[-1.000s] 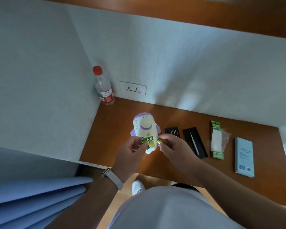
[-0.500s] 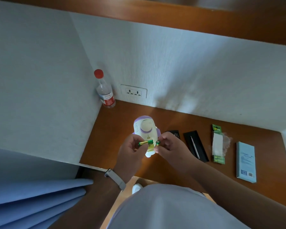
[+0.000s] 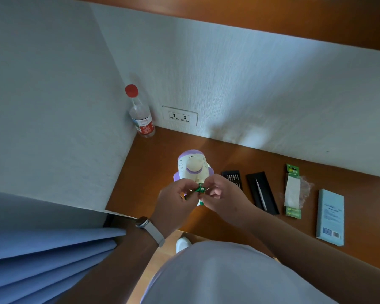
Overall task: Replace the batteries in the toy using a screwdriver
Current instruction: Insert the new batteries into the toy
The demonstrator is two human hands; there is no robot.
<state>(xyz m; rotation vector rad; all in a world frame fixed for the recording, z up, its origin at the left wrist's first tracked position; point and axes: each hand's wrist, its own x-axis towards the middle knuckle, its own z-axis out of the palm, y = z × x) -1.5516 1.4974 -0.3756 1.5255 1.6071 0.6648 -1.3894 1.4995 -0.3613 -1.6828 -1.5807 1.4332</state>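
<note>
A white and purple toy (image 3: 192,165) stands on the wooden desk (image 3: 154,170), its lower part hidden behind my hands. My left hand (image 3: 176,202) and my right hand (image 3: 223,198) meet in front of it, fingertips pinching a green battery (image 3: 199,189) whose end faces the camera. Whether the battery touches the toy cannot be told. A thin screwdriver (image 3: 260,195) lies on a black case lid (image 3: 270,202) to the right, untouched.
Right of the toy lie a black bit holder (image 3: 233,178), a torn green battery pack (image 3: 293,191) and a pale blue box (image 3: 330,217). A red-capped bottle (image 3: 140,115) stands in the back left corner beside a wall socket (image 3: 180,116). White walls enclose the desk.
The battery, held crosswise between both hands half a second ago, now points its end up toward me, and my fingertips have drawn closer together.
</note>
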